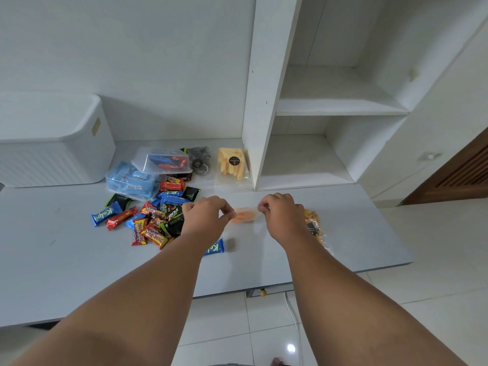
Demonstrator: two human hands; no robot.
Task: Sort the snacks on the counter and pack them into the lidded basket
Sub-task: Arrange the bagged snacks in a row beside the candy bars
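Observation:
My left hand (pixel 204 216) and my right hand (pixel 281 215) pinch the two top corners of a clear bag of orange snacks (pixel 245 215), holding it just above the counter (pixel 66 260); the bag is blurred. A heap of wrapped chocolate and wafer bars (pixel 155 217) lies left of my left hand. One blue bar (pixel 215 248) shows partly under my left wrist. A clear bag of yellow chips (pixel 314 228) lies behind my right wrist. The white lidded basket (pixel 52 143) stands at the far left, lid on.
Two clear plastic tubs (pixel 148 173) holding bars sit behind the heap. A bag of pale yellow sticks (pixel 232 165) and a dark snack bag (pixel 200 161) lie by the white shelf unit (pixel 311 107). The counter's edge runs close in front.

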